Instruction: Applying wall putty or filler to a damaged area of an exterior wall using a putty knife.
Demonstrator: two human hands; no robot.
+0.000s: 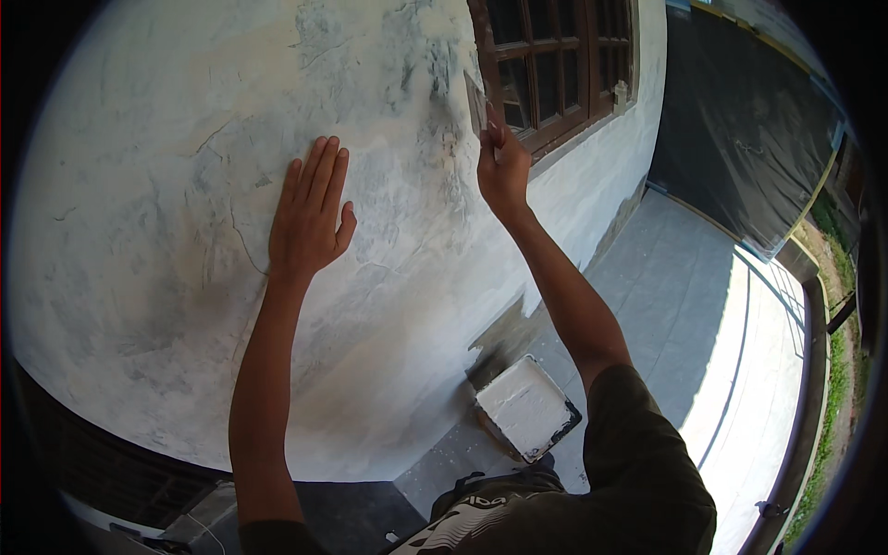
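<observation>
My left hand (313,205) lies flat on the patchy white wall (398,305), its fingers stretched out and holding nothing. Higher up and to the right, my right hand (504,171) is closed round the handle of a putty knife (476,104). The knife's flat blade is against the wall's edge beside the brown window frame (536,134). Grey smears and thin cracks mark the wall around both hands.
A tray of white paint or filler (527,407) stands on the grey tiled floor (638,277) below, near my body. Dark plastic sheeting (740,129) hangs at the far right. A small pale object (620,96) sits on the window ledge.
</observation>
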